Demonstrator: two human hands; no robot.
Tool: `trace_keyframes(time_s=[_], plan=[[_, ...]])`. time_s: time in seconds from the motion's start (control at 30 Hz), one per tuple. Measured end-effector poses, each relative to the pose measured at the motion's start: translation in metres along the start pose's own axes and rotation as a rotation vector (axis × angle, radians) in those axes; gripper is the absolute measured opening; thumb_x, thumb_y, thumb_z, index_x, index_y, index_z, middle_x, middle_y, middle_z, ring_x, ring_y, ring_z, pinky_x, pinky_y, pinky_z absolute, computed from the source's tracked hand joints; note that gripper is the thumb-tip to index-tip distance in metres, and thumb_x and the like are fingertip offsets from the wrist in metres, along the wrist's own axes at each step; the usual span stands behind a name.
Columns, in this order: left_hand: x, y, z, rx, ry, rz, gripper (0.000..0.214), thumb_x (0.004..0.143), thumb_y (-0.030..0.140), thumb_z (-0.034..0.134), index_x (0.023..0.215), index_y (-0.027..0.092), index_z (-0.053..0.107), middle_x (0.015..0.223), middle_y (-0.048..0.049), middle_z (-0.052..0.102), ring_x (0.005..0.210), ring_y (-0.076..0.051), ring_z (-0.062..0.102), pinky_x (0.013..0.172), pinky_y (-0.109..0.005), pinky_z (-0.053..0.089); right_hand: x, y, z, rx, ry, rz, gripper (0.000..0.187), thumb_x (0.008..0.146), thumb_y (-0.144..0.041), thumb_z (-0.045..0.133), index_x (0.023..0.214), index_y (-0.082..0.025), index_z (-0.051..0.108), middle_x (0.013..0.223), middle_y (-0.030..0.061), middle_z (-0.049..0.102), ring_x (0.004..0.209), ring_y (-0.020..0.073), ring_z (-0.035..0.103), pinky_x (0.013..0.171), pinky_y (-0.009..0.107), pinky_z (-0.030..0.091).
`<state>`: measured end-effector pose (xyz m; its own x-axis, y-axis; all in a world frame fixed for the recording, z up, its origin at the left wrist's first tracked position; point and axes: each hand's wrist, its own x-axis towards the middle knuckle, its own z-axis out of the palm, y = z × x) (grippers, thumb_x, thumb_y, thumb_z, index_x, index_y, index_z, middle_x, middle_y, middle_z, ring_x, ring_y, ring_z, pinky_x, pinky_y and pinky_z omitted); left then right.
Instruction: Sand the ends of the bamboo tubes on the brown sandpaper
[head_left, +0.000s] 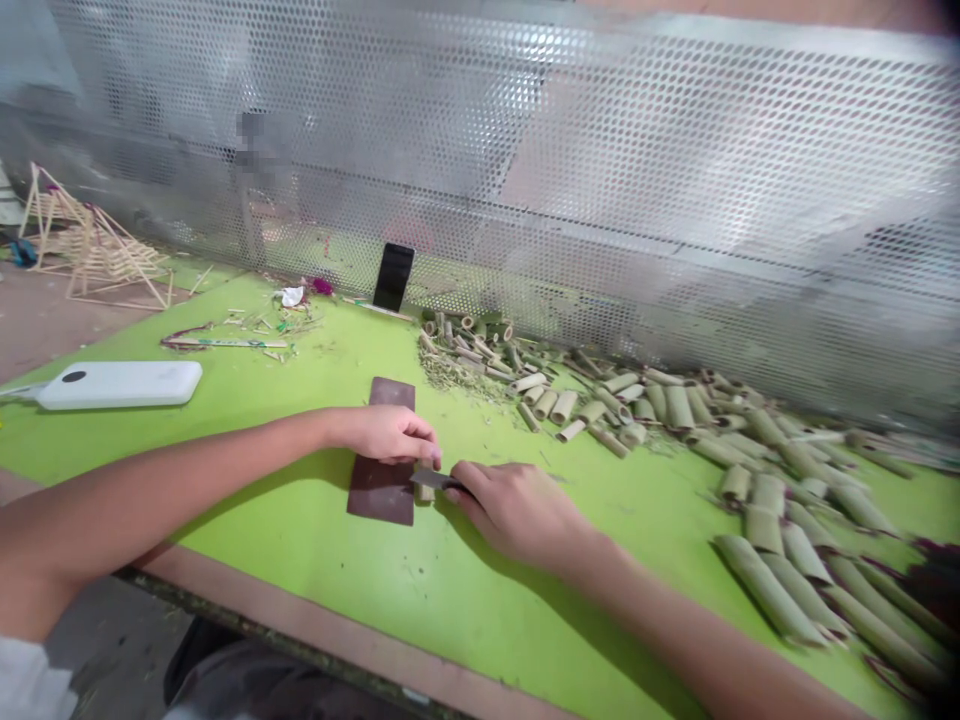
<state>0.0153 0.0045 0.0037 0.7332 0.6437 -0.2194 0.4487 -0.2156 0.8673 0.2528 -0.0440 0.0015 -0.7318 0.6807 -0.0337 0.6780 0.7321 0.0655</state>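
My left hand [384,433] lies over a dark brown rectangular sheet that looks like sandpaper [381,492]. Its fingers are closed on the far end of a short bamboo piece [425,494], which stands or lies at the sheet's right edge; I cannot tell which. Wrapped round the handle of a small knife [433,480] is my right hand [517,505]. The knife's grey blade points left and crosses the bamboo piece, hiding part of it. Most of the handle is covered by my fingers.
Many cut bamboo tubes [679,408] spread along the table's back and right side, with shavings [461,372] beside them. A phone [394,277] leans on the perforated metal screen [600,200]. At left are a white power bank [124,385] and a stick frame [97,245].
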Motion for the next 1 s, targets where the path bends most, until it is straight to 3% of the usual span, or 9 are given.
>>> trace_keyframes(time_s=[0.27,0.4,0.53,0.67,1.0], plan=[[0.001,0.005,0.006,0.014,0.028,-0.012,0.048,0.089,0.063,0.062,0.082,0.016,0.065,0.057,0.0037,0.048,0.052,-0.012,0.042,0.053,-0.025,0.032,0.003,-0.007,0.002,-0.051,0.132,0.002,0.025,0.105,-0.026,0.043,0.087,-0.016,0.058,0.066,0.0011,0.062,0.052,0.0128,0.049,0.053,0.027,0.023],[0.005,0.001,0.006,-0.015,0.04,0.0,0.053,0.087,0.068,0.062,0.074,0.016,0.061,0.056,0.0027,0.047,0.053,-0.011,0.041,0.053,-0.026,0.03,0.004,-0.006,-0.001,-0.049,0.081,0.026,0.024,0.105,-0.026,0.044,0.088,-0.017,0.057,0.064,0.0002,0.061,0.05,0.0126,0.048,0.05,0.027,0.021],[0.006,-0.001,0.007,-0.09,-0.004,-0.005,0.058,0.087,0.072,0.058,0.084,0.015,0.067,0.051,0.0047,0.041,0.048,-0.011,0.035,0.051,-0.026,0.027,0.002,-0.005,-0.003,-0.034,0.017,0.017,0.024,0.106,-0.029,0.044,0.089,-0.018,0.056,0.062,-0.0018,0.059,0.045,0.0113,0.044,0.048,0.026,0.019],[0.004,-0.004,0.006,-0.12,-0.03,0.005,0.059,0.087,0.07,0.059,0.095,0.013,0.072,0.049,0.0048,0.041,0.046,-0.01,0.035,0.05,-0.025,0.026,-0.001,-0.006,-0.002,-0.027,-0.003,-0.009,0.025,0.107,-0.031,0.043,0.089,-0.019,0.056,0.062,-0.002,0.059,0.044,0.0111,0.043,0.047,0.026,0.019],[-0.001,-0.014,-0.002,-0.071,-0.021,0.009,0.052,0.093,0.06,0.057,0.1,0.012,0.074,0.053,0.0032,0.046,0.047,-0.01,0.039,0.05,-0.024,0.028,-0.016,-0.002,-0.005,-0.01,0.011,-0.163,0.027,0.106,-0.03,0.044,0.085,-0.018,0.056,0.068,-0.0004,0.064,0.047,0.0115,0.046,0.051,0.028,0.023]])
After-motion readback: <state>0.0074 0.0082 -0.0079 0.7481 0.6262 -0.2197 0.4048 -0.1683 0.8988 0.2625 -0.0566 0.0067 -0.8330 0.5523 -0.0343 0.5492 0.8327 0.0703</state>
